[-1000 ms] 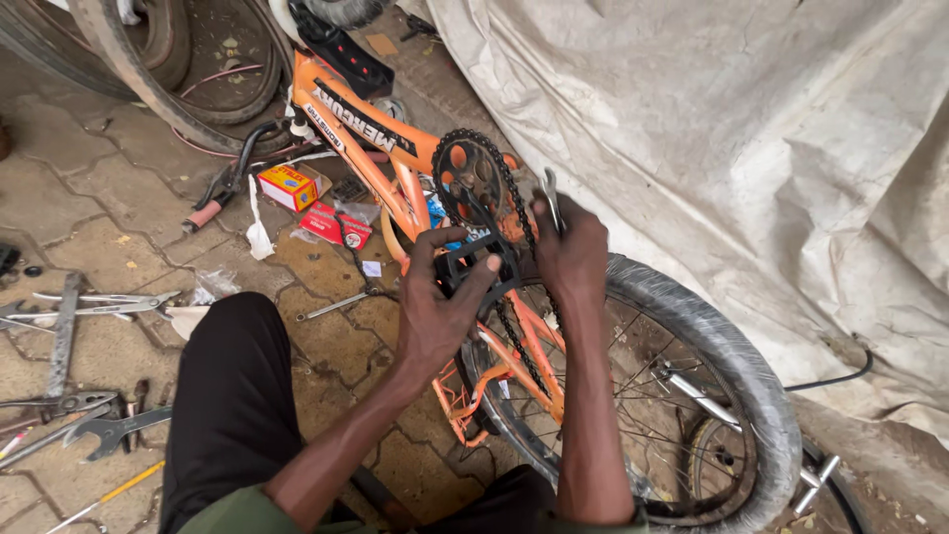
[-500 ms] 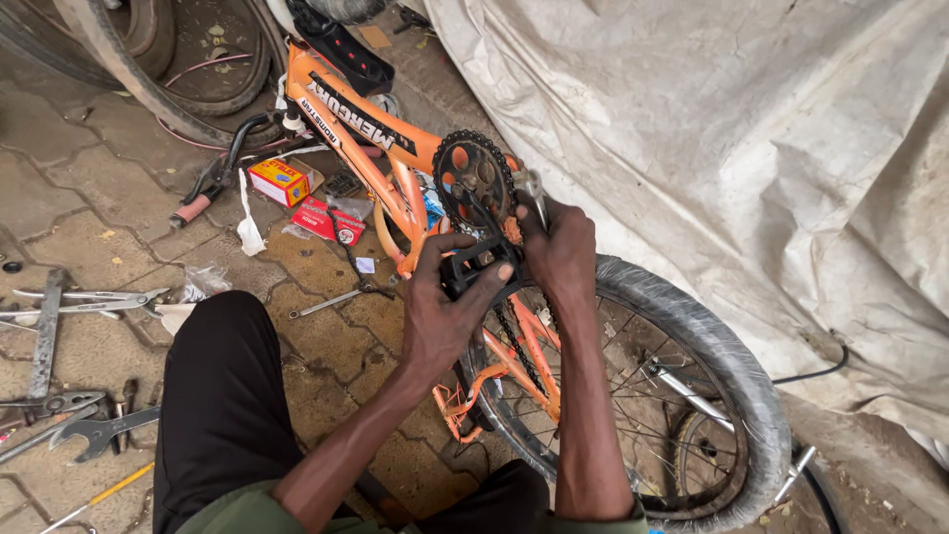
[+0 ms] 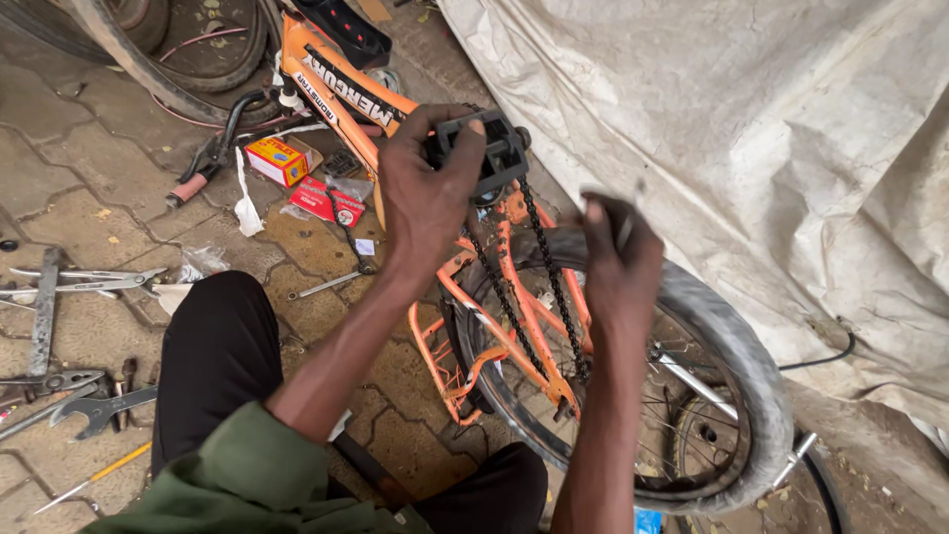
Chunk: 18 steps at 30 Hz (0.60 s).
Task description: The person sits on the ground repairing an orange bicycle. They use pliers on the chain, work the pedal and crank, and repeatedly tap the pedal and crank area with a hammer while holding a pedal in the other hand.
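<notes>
An orange bicycle frame (image 3: 341,79) lies upside down on the paving, its rear wheel (image 3: 727,361) toward me. My left hand (image 3: 425,193) grips the black pedal (image 3: 494,148) at the crank. The chain (image 3: 549,287) runs from there down to the rear hub. My right hand (image 3: 623,262) is raised over the tyre, blurred, closed around a small metal tool (image 3: 625,225) whose kind I cannot make out.
Wrenches and pliers (image 3: 69,386) lie on the paving at left, more spanners (image 3: 89,282) above them. Small red and yellow boxes (image 3: 282,158) sit by the frame. A grey tarpaulin (image 3: 751,129) covers the right side. Another tyre (image 3: 148,69) lies at top left.
My left hand has turned the pedal up and now holds it at the top. My right hand came off the crank area and moved right, over the tyre.
</notes>
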Tool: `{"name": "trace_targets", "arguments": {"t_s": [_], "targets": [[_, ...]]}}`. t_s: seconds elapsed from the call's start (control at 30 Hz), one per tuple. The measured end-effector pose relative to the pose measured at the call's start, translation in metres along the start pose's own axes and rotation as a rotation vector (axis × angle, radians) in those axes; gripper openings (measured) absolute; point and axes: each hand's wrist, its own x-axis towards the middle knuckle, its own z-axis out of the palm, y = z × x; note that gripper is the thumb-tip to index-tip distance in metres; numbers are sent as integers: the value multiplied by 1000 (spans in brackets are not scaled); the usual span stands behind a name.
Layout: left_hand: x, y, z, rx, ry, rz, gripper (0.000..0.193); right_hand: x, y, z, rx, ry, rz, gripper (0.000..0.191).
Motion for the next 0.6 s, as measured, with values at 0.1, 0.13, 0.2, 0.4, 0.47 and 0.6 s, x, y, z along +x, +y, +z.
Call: {"name": "trace_targets", "arguments": {"t_s": [0.1,0.13,0.2,0.4,0.47,0.6], "targets": [[5,9,0,8,22,-38,25,-39,-4,-26,-181,5,175,32],[6,12,1,-25,24,-29,25,-53,-1,-30,-193,31,169,34],[6,16,2,-91,32,-19,25,-85,13,-41,-180,65,275,39],[6,18,4,-55,0,-35,26,-188,102,-64,55,-122,712,47],[4,14,2,6,19,-10,25,-222,133,-65,149,-201,847,44],[-4,-3,-4,-12,24,-26,17,-289,168,-65,175,-49,852,33]]}}
